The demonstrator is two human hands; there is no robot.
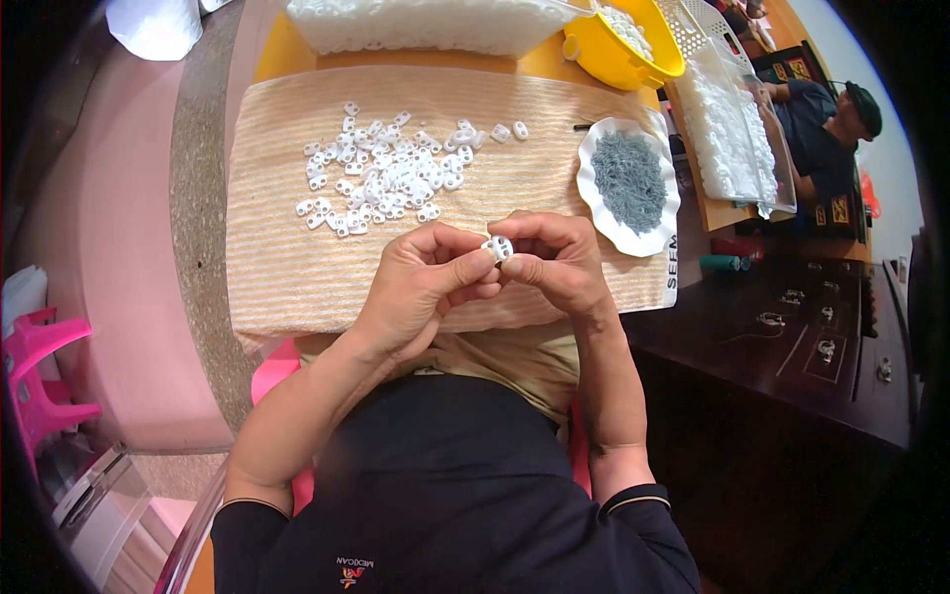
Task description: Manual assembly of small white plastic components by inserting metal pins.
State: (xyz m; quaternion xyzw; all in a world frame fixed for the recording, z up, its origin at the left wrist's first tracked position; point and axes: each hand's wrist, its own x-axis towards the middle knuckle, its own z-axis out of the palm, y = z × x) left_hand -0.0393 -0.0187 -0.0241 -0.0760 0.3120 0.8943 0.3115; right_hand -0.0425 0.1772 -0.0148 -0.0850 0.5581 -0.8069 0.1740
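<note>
Between my two hands, near the front edge of the striped cloth, a small white plastic piece with two holes (pixel 502 247) is pinched. My left hand (pixel 435 272) grips its left side with thumb and forefinger. From the right, my right hand (pixel 556 259) holds it the same way. Whether a smaller part sits in the fingers is hidden. Beyond my hands, a loose heap of similar white two-hole pieces (pixel 396 180) lies on the cloth (pixel 524 188). To the right stands a white scalloped plate (pixel 586 188) filled with small grey-blue thin parts (pixel 630 183).
At the far edge are a clear bin of white pieces (pixel 426 30) and a yellow basin (pixel 594 61). Another bin of white pieces (pixel 732 139) stands right, beside a seated person (pixel 826 124). A dark cabinet (pixel 762 356) is at my right, a pink stool (pixel 49 366) at left.
</note>
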